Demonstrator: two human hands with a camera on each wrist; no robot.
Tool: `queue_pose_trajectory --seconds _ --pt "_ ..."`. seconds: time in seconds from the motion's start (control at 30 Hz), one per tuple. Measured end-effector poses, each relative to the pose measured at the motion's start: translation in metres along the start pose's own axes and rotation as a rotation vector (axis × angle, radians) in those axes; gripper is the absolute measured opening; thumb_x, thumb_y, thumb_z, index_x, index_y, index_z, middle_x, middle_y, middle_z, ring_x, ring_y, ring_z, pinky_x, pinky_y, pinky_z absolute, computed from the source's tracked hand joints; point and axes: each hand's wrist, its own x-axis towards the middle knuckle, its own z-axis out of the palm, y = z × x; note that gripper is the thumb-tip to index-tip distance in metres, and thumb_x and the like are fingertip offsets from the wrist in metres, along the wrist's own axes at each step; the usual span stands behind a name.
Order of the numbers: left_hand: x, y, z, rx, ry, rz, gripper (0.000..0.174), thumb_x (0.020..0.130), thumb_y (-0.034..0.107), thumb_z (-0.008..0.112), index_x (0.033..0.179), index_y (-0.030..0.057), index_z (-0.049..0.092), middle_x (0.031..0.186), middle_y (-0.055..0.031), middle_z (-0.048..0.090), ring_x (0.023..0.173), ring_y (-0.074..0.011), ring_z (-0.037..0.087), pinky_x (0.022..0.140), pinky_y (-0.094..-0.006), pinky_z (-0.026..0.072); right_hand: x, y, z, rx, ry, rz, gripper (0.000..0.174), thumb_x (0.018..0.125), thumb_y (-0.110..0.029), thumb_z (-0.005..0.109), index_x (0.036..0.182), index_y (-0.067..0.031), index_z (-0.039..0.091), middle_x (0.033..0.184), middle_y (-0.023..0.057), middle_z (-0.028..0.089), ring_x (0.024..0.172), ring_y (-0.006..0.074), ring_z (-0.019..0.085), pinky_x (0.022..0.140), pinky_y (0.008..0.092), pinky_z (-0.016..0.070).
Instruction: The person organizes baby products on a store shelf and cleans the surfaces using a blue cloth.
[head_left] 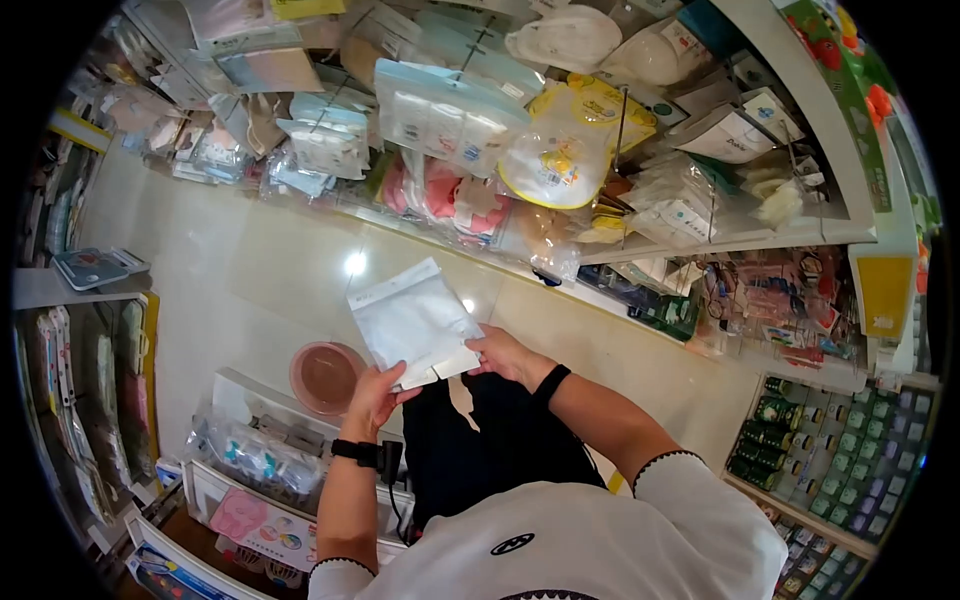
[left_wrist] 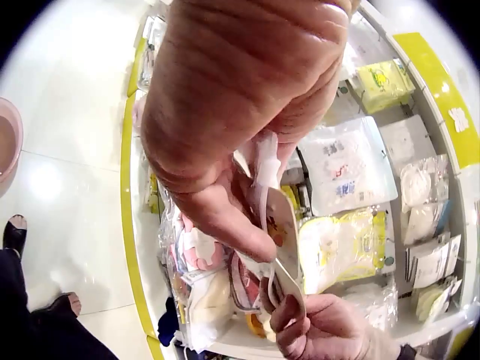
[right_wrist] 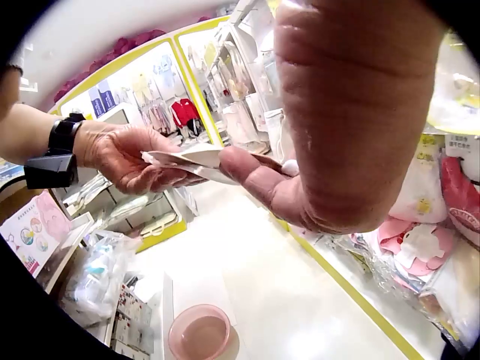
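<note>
A flat white plastic package with a pale strip along its far end is held out in front of the body. My left hand pinches its near left corner, thumb on top. At the near right corner my right hand grips the edge between thumb and fingers. Seen edge-on in the left wrist view, the package shows thin, slightly parted layers under my left hand. My right hand holds the other end in the right wrist view. What lies inside the package is hidden.
Shelving with hanging packaged baby goods runs along the far side. A pink basin stands on the floor beside a low shelf with a plastic-wrapped bundle. Rows of small packed items fill a rack at the right.
</note>
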Motion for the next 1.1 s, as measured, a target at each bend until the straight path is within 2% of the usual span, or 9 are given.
queue_pose_trajectory --seconds 0.3,0.37,0.47,0.5,0.6,0.73,0.77,0.87,1.1 --pt "0.063 -0.050 0.021 0.285 0.178 0.031 0.037 0.085 0.009 0.053 0.119 -0.0005 0.041 0.096 -0.0083 0.058 0.080 -0.0170 0.058 0.063 -0.0280 0.0493 0.014 -0.001 -0.069 -0.175 -0.186 0.127 0.048 0.084 -0.017 0.056 0.127 -0.0102 0.035 0.107 0.0069 0.056 0.088 0.0197 0.060 0.073 0.0339 0.0507" --pt "0.084 -0.054 0.031 0.146 0.234 0.160 0.041 0.085 0.009 0.054 0.120 0.0013 0.036 0.091 -0.0078 0.057 0.072 -0.0162 0.059 0.057 -0.0264 0.0497 0.033 -0.001 -0.082 -0.138 -0.190 0.143 0.048 0.083 -0.015 0.057 0.125 -0.0127 0.036 0.102 0.0035 0.057 0.086 0.0169 0.060 0.071 0.0332 0.0510" --pt "0.120 -0.059 0.031 0.046 0.320 0.173 0.037 0.085 0.009 0.055 0.117 -0.0008 0.040 0.086 -0.0086 0.057 0.064 -0.0161 0.060 0.051 -0.0259 0.0502 0.069 -0.001 -0.095 -0.067 0.052 0.121 0.044 0.082 -0.012 0.057 0.121 -0.0145 0.038 0.094 0.0013 0.056 0.082 0.0155 0.058 0.069 0.0343 0.0512" --pt "0.132 -0.061 0.029 0.021 0.345 0.186 0.035 0.085 0.009 0.055 0.115 -0.0022 0.042 0.083 -0.0086 0.057 0.061 -0.0161 0.060 0.050 -0.0260 0.0503 0.074 -0.010 -0.090 0.002 0.142 0.071 0.032 0.082 -0.008 0.056 0.111 -0.0156 0.044 0.087 -0.0016 0.054 0.077 0.0132 0.056 0.070 0.0355 0.0508" --pt "0.155 -0.072 0.024 0.027 0.426 0.279 0.034 0.084 0.009 0.055 0.114 -0.0014 0.041 0.079 -0.0074 0.054 0.055 -0.0159 0.059 0.048 -0.0250 0.0496 0.146 0.007 -0.148 0.200 0.189 -0.042 0.038 0.081 -0.005 0.055 0.113 -0.0199 0.042 0.096 -0.0029 0.053 0.081 0.0129 0.054 0.078 0.0399 0.0482" --pt "0.183 -0.130 0.001 0.068 0.310 0.187 0.027 0.084 0.009 0.056 0.108 0.0011 0.047 0.078 -0.0027 0.053 0.062 -0.0106 0.056 0.051 -0.0213 0.0457 0.211 -0.013 -0.185 0.265 0.336 -0.191 0.036 0.083 0.000 0.047 0.112 -0.0205 0.043 0.100 -0.0031 0.055 0.087 0.0152 0.056 0.075 0.0408 0.0487" --pt "0.178 -0.134 0.002 0.086 0.264 0.143 0.023 0.084 0.009 0.056 0.106 0.0022 0.049 0.078 -0.0005 0.053 0.067 -0.0085 0.054 0.055 -0.0205 0.0440 0.221 -0.020 -0.188 0.300 0.377 -0.235 0.025 0.085 -0.002 0.049 0.104 -0.0175 0.046 0.098 -0.0011 0.055 0.086 0.0156 0.055 0.073 0.0390 0.0496" --pt "0.184 -0.167 -0.010 0.119 0.214 0.051 0.021 0.084 0.008 0.056 0.104 0.0025 0.050 0.079 -0.0003 0.053 0.068 -0.0089 0.053 0.061 -0.0205 0.0432 0.258 -0.034 -0.210 0.407 0.433 -0.324 0.025 0.085 -0.003 0.052 0.106 -0.0158 0.045 0.099 0.0006 0.050 0.087 0.0177 0.053 0.077 0.0405 0.0508" --pt "0.198 -0.191 -0.027 0.030 0.211 0.076 0.020 0.086 0.006 0.054 0.106 0.0044 0.050 0.088 -0.0013 0.056 0.076 -0.0093 0.055 0.067 -0.0210 0.0433 0.290 -0.051 -0.221 0.489 0.423 -0.366 0.024 0.085 -0.003 0.052 0.105 -0.0132 0.045 0.095 0.0017 0.055 0.084 0.0169 0.056 0.078 0.0396 0.0499"
